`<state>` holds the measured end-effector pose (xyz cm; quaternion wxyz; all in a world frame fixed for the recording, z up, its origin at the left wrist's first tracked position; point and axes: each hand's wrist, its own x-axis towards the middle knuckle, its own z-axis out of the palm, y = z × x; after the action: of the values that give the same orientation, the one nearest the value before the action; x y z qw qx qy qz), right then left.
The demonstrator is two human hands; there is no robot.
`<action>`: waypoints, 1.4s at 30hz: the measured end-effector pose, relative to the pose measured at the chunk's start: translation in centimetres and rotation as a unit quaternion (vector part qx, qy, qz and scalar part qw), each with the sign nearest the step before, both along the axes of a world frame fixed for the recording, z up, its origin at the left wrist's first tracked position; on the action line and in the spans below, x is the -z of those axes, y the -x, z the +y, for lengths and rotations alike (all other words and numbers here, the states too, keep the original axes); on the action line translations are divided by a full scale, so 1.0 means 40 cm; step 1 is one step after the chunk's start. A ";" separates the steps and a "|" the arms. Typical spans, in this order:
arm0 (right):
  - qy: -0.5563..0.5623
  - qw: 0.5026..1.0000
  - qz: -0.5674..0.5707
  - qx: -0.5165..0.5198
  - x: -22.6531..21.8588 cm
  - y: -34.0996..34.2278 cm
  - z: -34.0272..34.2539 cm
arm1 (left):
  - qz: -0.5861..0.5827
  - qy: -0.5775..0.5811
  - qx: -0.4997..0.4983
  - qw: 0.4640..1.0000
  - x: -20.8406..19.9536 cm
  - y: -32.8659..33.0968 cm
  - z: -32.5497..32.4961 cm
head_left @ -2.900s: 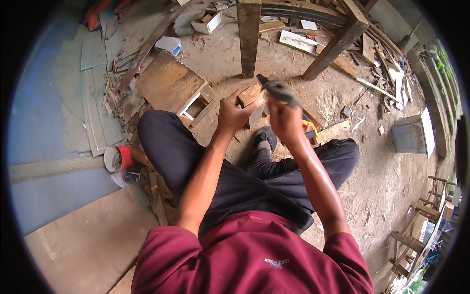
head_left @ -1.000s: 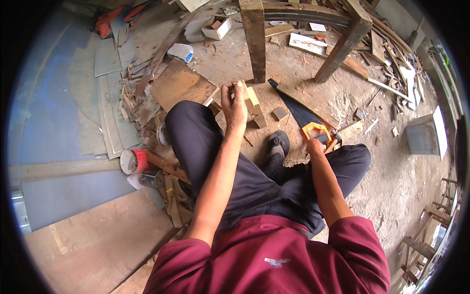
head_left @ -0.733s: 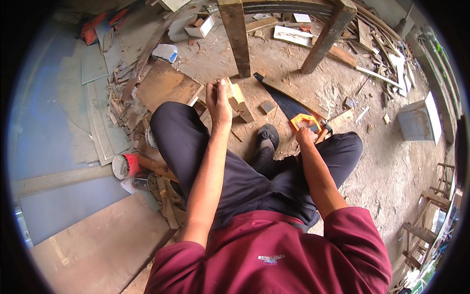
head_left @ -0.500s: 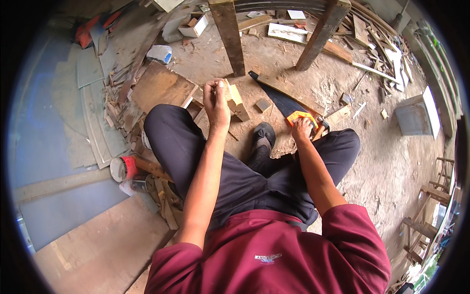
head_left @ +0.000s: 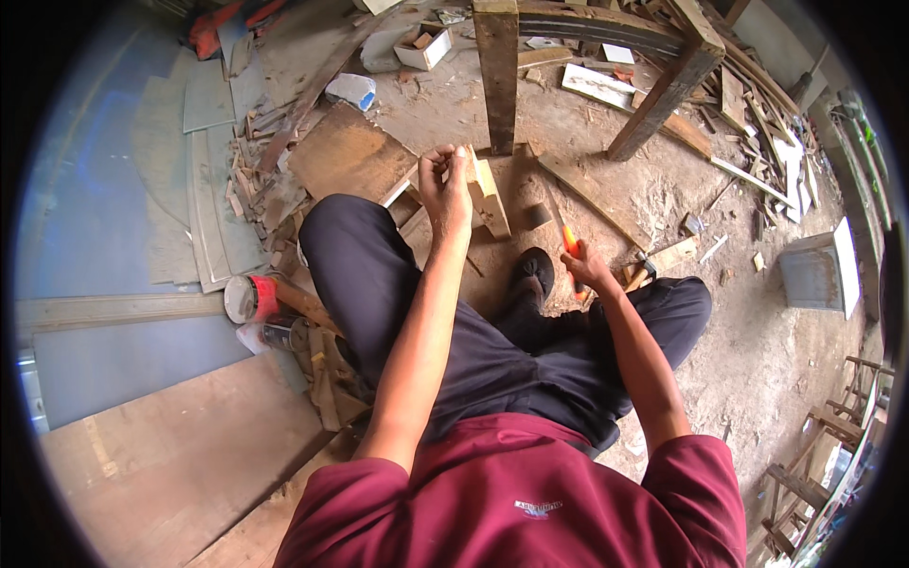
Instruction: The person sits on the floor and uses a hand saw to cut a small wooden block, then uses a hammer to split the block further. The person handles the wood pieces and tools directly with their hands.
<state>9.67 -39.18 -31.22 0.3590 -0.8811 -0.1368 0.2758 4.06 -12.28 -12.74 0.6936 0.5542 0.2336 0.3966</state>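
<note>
My right hand (head_left: 589,266) is closed around the handle of a handsaw (head_left: 568,239). The orange and black grip shows, and the blade is turned nearly edge-on, pointing away from me. My left hand (head_left: 447,187), fingers curled in, grips a pale piece of wood (head_left: 472,165). Just right of that hand lies a light wooden block (head_left: 491,210) on the ground; whether the piece touches it is hard to tell. A small square wood offcut (head_left: 538,216) lies between the block and the saw. Beside my right knee rests a hammer (head_left: 646,270).
A wooden frame with upright legs (head_left: 500,85) stands ahead. A long board (head_left: 592,201) lies right of the saw, a brown panel (head_left: 348,156) at left. Scrap wood (head_left: 748,114) is heaped far right. A grey bin (head_left: 816,270) stands right, a red-and-white can (head_left: 248,299) left.
My right hand has lifted the saw off the ground and turned its blade from flat to nearly edge-on. My left hand keeps its hold on the wood. The whole view has shifted slightly.
</note>
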 end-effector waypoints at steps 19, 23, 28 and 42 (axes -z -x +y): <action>-0.297 0.920 -0.139 0.214 -0.687 0.495 0.035 | 0.081 0.039 0.094 0.992 -0.112 0.024 -0.072; -0.320 0.918 -0.160 0.169 -0.733 0.518 0.039 | 0.122 -0.127 0.009 0.984 -0.082 0.044 -0.089; -0.321 0.919 -0.174 0.151 -0.738 0.534 0.062 | 0.086 -0.216 -0.043 0.972 -0.052 0.043 -0.105; -0.344 0.916 -0.165 0.122 -0.732 0.535 0.046 | 0.091 -0.264 -0.044 0.959 -0.037 0.028 -0.113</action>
<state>-11.75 -37.36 -1.93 0.6430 -0.7460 -0.1725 0.0163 2.94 -16.79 -11.24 0.4802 0.7406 0.2067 0.4221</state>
